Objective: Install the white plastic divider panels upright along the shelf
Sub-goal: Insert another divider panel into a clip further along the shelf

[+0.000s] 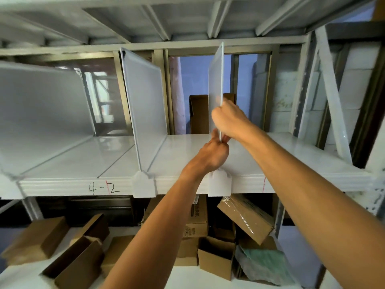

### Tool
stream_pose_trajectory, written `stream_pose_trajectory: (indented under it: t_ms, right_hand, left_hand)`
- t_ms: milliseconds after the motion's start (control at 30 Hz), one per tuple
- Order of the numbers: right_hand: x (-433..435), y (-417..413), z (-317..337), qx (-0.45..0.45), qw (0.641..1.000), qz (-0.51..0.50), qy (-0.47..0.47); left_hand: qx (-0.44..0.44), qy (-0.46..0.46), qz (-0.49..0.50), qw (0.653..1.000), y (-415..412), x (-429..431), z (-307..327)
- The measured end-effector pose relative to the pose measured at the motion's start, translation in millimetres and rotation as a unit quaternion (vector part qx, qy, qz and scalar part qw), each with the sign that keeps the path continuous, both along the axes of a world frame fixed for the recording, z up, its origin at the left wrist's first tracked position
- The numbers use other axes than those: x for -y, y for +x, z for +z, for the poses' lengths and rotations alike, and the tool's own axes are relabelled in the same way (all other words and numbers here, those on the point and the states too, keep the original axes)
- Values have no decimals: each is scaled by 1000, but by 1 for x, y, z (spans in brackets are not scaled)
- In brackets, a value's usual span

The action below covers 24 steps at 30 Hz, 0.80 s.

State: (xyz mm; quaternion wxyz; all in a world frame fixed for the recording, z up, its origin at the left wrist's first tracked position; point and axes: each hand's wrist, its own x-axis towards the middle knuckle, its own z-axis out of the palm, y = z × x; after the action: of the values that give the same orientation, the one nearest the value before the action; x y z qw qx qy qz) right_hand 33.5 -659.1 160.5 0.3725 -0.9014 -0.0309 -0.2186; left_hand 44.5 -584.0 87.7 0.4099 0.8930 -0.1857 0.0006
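A white translucent divider panel [216, 80] stands upright, edge-on to me, over the white shelf [187, 151]. My right hand [229, 119] grips its near edge about halfway up. My left hand [212, 155] pinches the same edge lower down, just above a white clip [219, 182] on the shelf's front lip. Two other panels stand upright on the shelf: one [145, 101] left of centre with its own front clip [144, 184], and a larger-looking one [41, 113] at the far left.
The shelf lip carries handwritten "4-2" [104, 188] and red marks. A slanted white frame brace [333, 97] stands at the right end. The upper shelf's ribs hang close overhead. Below lie several cardboard boxes [245, 217] and a green cloth [266, 265].
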Motion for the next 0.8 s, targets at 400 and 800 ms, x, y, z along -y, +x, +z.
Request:
stream_pose_trajectory:
  t_ms: [400, 800]
  right_hand:
    - [0, -9, 5, -42, 999, 19, 9]
    - [13, -26, -48, -116, 990, 35, -70]
  left_hand:
    - [-22, -42, -3, 999, -3, -2, 3]
    - [59, 31, 30, 997, -34, -6, -23]
